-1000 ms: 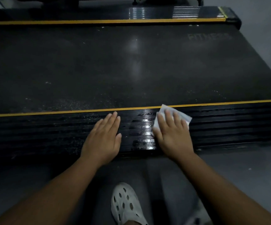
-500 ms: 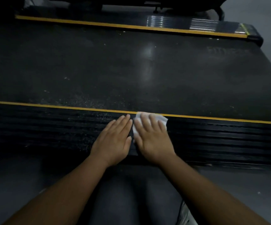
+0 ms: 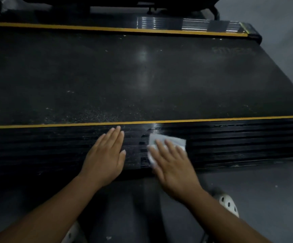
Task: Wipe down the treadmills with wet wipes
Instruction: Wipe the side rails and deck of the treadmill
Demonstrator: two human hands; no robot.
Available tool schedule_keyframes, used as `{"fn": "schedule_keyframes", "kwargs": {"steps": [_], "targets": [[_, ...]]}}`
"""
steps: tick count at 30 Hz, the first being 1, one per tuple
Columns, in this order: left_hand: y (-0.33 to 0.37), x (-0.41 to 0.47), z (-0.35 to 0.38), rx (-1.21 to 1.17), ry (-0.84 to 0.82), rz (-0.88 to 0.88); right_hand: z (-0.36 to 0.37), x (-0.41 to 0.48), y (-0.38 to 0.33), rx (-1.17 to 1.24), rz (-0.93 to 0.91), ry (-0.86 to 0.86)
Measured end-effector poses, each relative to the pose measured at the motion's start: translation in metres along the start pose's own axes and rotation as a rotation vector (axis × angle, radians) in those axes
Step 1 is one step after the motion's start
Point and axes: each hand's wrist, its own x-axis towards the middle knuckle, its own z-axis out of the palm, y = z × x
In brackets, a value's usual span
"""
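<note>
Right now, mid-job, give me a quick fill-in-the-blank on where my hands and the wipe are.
1. The right hand presses the wet wipe onto the ribbed rail, on the near side of the ___ stripe.
2. The left hand lies flat on the rail, holding ___.
3. The wipe sits to the ___ of the left hand.
Missing: yellow; nothing; right.

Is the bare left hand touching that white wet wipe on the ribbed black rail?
Apart. The head view shows bare ribbed black rail between the left hand and the white wet wipe under the right hand.
</note>
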Motion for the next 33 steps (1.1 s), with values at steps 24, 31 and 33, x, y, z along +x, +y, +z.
{"fn": "schedule_keyframes", "kwargs": {"steps": [24, 31, 33], "targets": [[-0.086, -0.026, -0.013, -0.049, -0.001, -0.096, 0.002, 0.074, -0.031, -0.012, 0.105, -0.034], [-0.092, -0.026, -0.010, -0.078, 0.017, -0.082, 0.009, 0.055, -0.109, 0.003, -0.162, -0.074], [-0.093, -0.025, -0.011, -0.079, 0.014, -0.072, 0.008, 0.046, -0.076, -0.025, -0.070, -0.053]]}}
